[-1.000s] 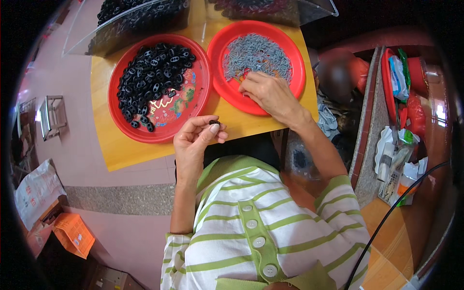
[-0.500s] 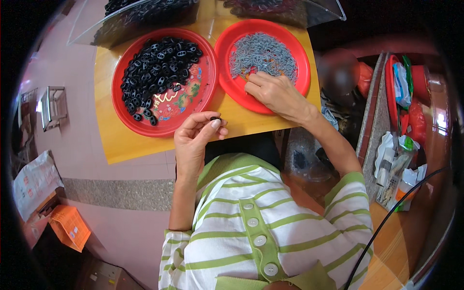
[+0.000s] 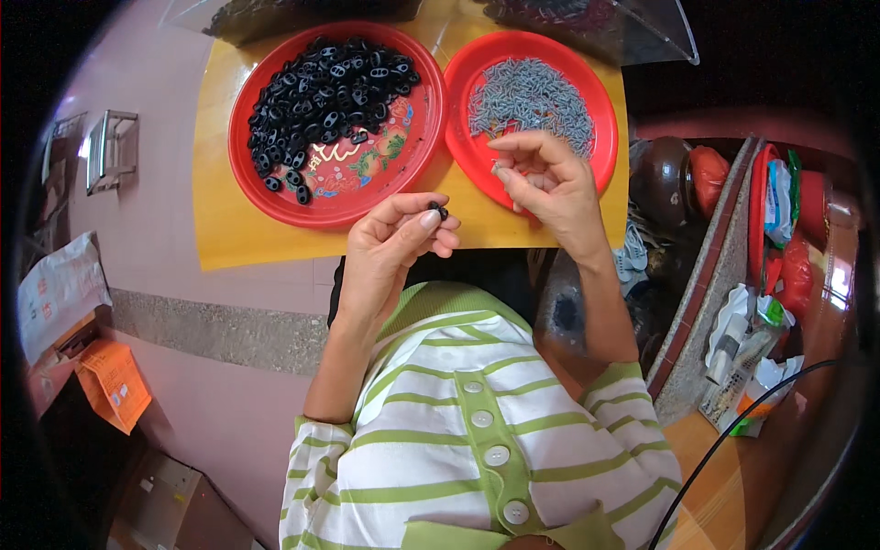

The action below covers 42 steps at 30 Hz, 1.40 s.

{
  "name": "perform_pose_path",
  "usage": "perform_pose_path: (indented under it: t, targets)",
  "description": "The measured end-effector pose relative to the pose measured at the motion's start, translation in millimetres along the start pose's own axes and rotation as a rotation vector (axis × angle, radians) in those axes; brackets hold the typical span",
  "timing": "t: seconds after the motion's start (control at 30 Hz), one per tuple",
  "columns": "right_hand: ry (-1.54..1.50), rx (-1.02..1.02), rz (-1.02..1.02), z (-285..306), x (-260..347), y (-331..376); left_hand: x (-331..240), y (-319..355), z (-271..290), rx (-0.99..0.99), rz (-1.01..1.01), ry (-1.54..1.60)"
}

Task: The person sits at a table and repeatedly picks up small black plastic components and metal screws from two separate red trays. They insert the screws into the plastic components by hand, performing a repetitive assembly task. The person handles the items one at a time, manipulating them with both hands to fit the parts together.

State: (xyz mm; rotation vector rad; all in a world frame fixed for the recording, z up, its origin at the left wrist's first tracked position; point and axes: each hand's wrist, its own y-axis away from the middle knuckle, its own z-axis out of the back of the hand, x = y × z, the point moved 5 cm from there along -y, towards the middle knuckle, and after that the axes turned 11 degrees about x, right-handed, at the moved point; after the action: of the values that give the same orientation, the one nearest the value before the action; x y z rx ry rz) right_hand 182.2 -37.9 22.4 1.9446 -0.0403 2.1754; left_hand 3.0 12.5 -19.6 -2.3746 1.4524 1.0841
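Between the thumb and fingers of my left hand (image 3: pixel 385 246) is a small black plastic piece with holes (image 3: pixel 440 211), just off the table's front edge. My right hand (image 3: pixel 557 188) is raised over the near edge of the right red tray (image 3: pixel 604 137). Its thumb and forefinger pinch a tiny grey screw (image 3: pixel 498 169), mostly covered by the fingertips. Many grey screws (image 3: pixel 533 99) are heaped in that tray. The left red tray (image 3: pixel 238 174), with a printed fruit pattern, carries a pile of black two-hole pieces (image 3: pixel 321 92).
Both trays stand on a yellow table (image 3: pixel 215 220). Clear-walled bins (image 3: pixel 632 32) line its far side. At right, a stone-topped ledge (image 3: pixel 683 344) has packets and red bags on it. A black cable (image 3: pixel 724 435) curves across the lower right. A metal stool (image 3: pixel 112 151) stands left.
My right hand has lifted out of the screw heap and come nearer my left with a screw in its fingertips. The black piece in my left hand has turned to show its holes.
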Motion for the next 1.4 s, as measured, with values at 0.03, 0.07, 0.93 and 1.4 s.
perform_pose_path:
  t: [0.03, 0.07, 0.93, 1.4]
  targets:
    - [0.039, 0.014, 0.039, -2.7, 2.2, 2.6, 1.7, -0.8, -0.5, -0.001, 0.0, 0.008]
    - [0.078, 0.027, 0.078, -5.6, 3.8, 4.7, 3.0, -1.4, -0.7, -0.001, 0.0, 0.017]
    - [-0.212, 0.07, 0.115, -47.8, -5.8, 4.8, -2.4, 1.2, -1.4, -0.079, -0.033, -0.01]
    - [-0.329, 0.056, 0.057, -57.1, -8.5, -0.6, -14.3, -1.8, 1.3, -0.119, -0.081, -0.156]
